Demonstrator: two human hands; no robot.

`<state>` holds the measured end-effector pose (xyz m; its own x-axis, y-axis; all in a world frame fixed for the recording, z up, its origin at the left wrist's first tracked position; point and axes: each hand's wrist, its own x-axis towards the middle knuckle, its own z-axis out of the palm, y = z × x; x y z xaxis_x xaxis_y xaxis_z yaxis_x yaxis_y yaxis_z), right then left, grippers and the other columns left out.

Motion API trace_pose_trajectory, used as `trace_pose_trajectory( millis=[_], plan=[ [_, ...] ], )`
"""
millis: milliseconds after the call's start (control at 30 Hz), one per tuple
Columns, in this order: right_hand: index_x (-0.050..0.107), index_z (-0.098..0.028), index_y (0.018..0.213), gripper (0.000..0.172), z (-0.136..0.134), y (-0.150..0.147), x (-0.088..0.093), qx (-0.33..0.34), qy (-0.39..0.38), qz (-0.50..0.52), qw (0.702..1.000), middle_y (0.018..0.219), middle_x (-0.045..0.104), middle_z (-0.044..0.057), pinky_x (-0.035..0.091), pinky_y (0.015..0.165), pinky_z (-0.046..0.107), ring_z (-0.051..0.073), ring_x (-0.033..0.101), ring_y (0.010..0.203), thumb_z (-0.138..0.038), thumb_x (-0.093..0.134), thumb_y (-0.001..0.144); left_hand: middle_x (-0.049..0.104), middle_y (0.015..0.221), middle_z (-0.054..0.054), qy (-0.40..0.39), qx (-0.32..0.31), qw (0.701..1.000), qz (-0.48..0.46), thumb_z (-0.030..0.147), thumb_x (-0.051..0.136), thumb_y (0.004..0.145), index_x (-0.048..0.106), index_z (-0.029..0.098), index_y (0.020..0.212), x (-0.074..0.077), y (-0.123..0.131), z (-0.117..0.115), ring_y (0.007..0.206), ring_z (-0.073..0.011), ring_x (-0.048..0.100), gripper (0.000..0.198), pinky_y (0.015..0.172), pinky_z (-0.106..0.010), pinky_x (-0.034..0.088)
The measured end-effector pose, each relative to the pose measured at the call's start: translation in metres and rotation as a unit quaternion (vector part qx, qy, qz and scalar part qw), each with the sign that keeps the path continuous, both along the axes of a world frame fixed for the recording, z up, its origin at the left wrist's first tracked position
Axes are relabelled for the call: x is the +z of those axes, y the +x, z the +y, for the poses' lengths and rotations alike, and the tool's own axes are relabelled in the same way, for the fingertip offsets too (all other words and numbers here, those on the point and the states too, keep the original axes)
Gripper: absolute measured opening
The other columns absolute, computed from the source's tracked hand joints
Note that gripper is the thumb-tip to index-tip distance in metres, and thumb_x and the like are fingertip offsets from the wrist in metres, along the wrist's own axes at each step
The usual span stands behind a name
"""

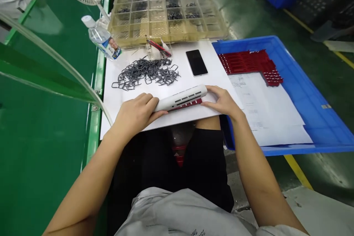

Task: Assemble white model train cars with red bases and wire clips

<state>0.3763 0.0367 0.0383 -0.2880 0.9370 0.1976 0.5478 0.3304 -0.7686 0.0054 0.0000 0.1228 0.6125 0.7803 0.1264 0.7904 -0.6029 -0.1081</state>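
1. The main item is a long white slotted plastic bar (pixel 179 99), sitting just below the middle of the frame with a red slotted strip (pixel 185 105) tucked along its near edge. Its long axis runs nearly side to side, with the right end tilted up a bit in the frame.
2. The left hand (pixel 135 115) is the one wrapped over the bar's left half, fingers (pixel 146 100) curled closely across the top. That's a narrow, firm hold.
3. The right hand (pixel 222 101) is at the bar's right end, with its fingers (pixel 211 90) spread a little and pressed against the end. Can't tell where the thumb is, since it's hidden.
4. Both forearms come in from the bottom corners and angle toward the middle, with the wrists low and the elbows out of view.
5. Both hands rest on a white sheet (pixel 117 108). Up from the bar there's a loose pile of gray metal clips (pixel 146 73) and a black smartphone (pixel 197 62).
6. At the upper middle sits a compartment tray (pixel 166 11). To the right, a blue plastic tray (pixel 318 92) holds more red strips (pixel 250 62) and printed papers (pixel 271 118).
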Motion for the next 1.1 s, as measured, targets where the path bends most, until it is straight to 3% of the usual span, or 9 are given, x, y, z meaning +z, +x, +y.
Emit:
trace_pose_trajectory(
  millis=[67, 267, 700, 967, 1100],
  plan=[
    [0.075, -0.021, 0.139, 0.061, -0.001, -0.004, -0.007, -0.008, 0.024, -0.017, 1.000, 0.132, 0.081, 0.012, 0.051, 0.117, 0.056, 0.036, 0.071, 0.130, -0.044, 0.088, 0.084, 0.070, 0.097, -0.014, -0.006, -0.006, 1.000, 0.025, 0.066, 0.040, 0.115, 0.070, 0.016, 0.103, -0.007, 0.010, 0.015, 0.094, -0.0320, 0.070, 0.060, 0.059, -0.035, 0.037],
    [0.073, -0.024, 0.142, 0.061, 0.000, -0.005, -0.008, -0.012, 0.029, -0.021, 0.999, 0.119, 0.085, 0.007, 0.051, 0.115, 0.056, 0.035, 0.073, 0.127, -0.033, 0.089, 0.084, 0.071, 0.093, -0.013, 0.010, -0.039, 0.998, 0.039, 0.065, 0.034, 0.116, 0.069, 0.016, 0.099, -0.022, 0.017, 0.026, 0.090, -0.0302, 0.071, 0.063, 0.057, -0.036, 0.037],
    [0.082, -0.021, 0.118, 0.040, 0.000, -0.003, -0.009, -0.020, 0.034, -0.013, 0.999, 0.119, 0.084, 0.009, 0.057, 0.109, 0.053, 0.033, 0.077, 0.117, -0.032, 0.094, 0.081, 0.072, 0.094, -0.013, 0.006, -0.070, 0.997, 0.010, 0.063, 0.039, 0.116, 0.070, 0.019, 0.102, -0.036, 0.009, 0.032, 0.088, -0.0303, 0.071, 0.055, 0.059, -0.035, 0.041],
    [0.084, -0.025, 0.113, 0.035, 0.000, -0.003, -0.009, -0.027, 0.028, -0.008, 0.999, 0.120, 0.084, 0.007, 0.058, 0.108, 0.052, 0.032, 0.078, 0.114, -0.031, 0.095, 0.079, 0.073, 0.094, -0.012, 0.032, -0.096, 0.995, 0.026, 0.060, 0.045, 0.116, 0.068, 0.021, 0.106, -0.029, 0.005, 0.043, 0.088, -0.0315, 0.071, 0.046, 0.062, -0.037, 0.045],
    [0.084, -0.025, 0.110, 0.032, 0.000, -0.003, -0.008, -0.026, 0.025, -0.001, 0.999, 0.119, 0.084, 0.006, 0.058, 0.110, 0.053, 0.032, 0.078, 0.113, -0.030, 0.094, 0.080, 0.073, 0.095, -0.012, 0.011, -0.102, 0.995, 0.016, 0.060, 0.041, 0.117, 0.068, 0.021, 0.107, -0.038, 0.005, 0.046, 0.088, -0.0311, 0.071, 0.049, 0.062, -0.037, 0.046]
  ],
)
